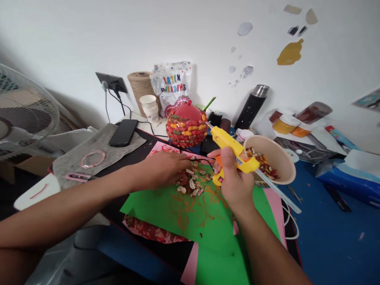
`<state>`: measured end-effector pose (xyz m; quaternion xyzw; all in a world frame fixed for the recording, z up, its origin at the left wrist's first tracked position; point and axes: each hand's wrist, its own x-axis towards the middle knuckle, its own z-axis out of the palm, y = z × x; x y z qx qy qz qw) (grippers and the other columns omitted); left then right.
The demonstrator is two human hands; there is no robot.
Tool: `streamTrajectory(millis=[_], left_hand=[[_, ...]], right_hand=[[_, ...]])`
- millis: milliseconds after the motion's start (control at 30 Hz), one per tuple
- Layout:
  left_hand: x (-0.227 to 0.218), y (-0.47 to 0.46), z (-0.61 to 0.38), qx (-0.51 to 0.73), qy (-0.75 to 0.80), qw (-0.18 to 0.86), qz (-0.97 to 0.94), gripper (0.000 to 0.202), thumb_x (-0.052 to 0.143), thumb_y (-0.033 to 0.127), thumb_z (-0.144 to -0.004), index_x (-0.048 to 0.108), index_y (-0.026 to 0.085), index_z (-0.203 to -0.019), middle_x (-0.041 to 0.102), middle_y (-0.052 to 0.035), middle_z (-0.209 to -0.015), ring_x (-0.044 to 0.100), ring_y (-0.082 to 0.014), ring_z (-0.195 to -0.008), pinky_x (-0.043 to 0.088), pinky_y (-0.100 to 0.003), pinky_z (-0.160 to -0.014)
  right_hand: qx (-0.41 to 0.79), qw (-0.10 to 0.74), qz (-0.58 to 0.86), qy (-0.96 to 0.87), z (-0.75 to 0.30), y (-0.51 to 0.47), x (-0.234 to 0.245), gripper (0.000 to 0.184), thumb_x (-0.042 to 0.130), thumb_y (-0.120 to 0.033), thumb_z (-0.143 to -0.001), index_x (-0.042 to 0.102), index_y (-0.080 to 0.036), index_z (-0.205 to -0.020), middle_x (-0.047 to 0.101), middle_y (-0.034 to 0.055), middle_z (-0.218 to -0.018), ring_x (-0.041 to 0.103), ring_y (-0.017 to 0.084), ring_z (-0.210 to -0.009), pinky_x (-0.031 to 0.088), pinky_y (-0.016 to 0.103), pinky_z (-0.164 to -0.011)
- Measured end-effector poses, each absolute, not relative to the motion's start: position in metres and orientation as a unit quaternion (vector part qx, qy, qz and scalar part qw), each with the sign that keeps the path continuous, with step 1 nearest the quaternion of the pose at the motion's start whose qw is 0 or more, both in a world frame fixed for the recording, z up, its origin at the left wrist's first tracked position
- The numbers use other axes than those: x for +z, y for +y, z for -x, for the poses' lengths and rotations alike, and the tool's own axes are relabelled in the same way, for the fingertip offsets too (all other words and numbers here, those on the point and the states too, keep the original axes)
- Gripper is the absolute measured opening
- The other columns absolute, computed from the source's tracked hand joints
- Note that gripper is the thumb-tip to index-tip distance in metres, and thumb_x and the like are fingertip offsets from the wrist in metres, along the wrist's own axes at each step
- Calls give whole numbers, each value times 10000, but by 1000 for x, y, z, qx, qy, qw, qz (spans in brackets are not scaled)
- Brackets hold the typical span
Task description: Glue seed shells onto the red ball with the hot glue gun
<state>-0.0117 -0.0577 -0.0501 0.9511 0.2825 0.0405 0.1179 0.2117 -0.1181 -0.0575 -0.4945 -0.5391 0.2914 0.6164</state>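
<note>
My right hand (237, 180) grips a yellow hot glue gun (228, 142), its nozzle pointing up and left. A clear glue stick (279, 192) juts out of its back end. Close to the nozzle tip stands a red balloon (190, 113), its sides covered in rows of red, orange and brown painted shell pieces. My left hand (163, 168) reaches down at the edge of a pile of half peanut shells (191, 184). Its fingers are curled together, and their tips are partly hidden, so what they pinch does not show. Beneath lies paint-smeared green paper (213, 221).
A beige bowl (282, 164) of painted shells stands at the right. Behind are a black flask (252, 105), paper cups (149, 107), a twine spool (139, 85) and a balloon bag (173, 81). To the left are a phone (124, 132), a box cutter (77, 177) and a fan (26, 114).
</note>
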Motion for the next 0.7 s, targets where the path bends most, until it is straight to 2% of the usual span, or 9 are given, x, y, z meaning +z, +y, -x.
streamTrajectory(millis=[100, 300, 400, 533, 700], left_hand=[[-59, -56, -2, 18, 290, 78, -954, 165, 662, 248, -1029, 757, 226, -1162, 786, -103, -1164, 772, -286, -1060, 593, -354, -880], [-68, -48, -7, 28, 265, 69, -961, 194, 594, 173, -1057, 774, 209, -1122, 781, -99, -1155, 767, -263, -1039, 582, -343, -871], [-57, -49, -5, 74, 261, 108, -956, 180, 586, 191, -1072, 766, 192, -1065, 778, -98, -1096, 761, -253, -1006, 573, -338, -871], [-30, -56, -6, 186, 267, 203, -923, 189, 534, 210, -1104, 720, 180, -1121, 796, -68, -1050, 751, -196, -913, 547, -290, -817], [-14, -63, -19, 319, 270, 313, -853, 106, 662, 253, -1061, 742, 186, -1044, 812, -45, -1009, 748, -168, -902, 549, -258, -823]], right_hand=[[303, 624, 482, -534, -211, -118, -55, 642, 610, -817, -982, 781, -218, -829, 631, 17, -675, 615, 171, -636, 517, 319, -592], [321, 638, 459, -528, -210, -118, -54, 629, 669, -812, -955, 808, -211, -835, 536, -25, -602, 538, 150, -561, 509, 317, -575], [329, 638, 451, -529, -209, -119, -53, 631, 669, -816, -952, 822, -211, -856, 519, -31, -599, 529, 153, -557, 515, 326, -587], [332, 642, 454, -521, -208, -118, -51, 626, 675, -809, -951, 802, -213, -809, 529, -31, -598, 512, 142, -551, 495, 310, -581], [342, 651, 482, -477, -211, -116, -49, 672, 653, -849, -930, 770, -204, -783, 550, -29, -585, 515, 131, -526, 431, 264, -503]])
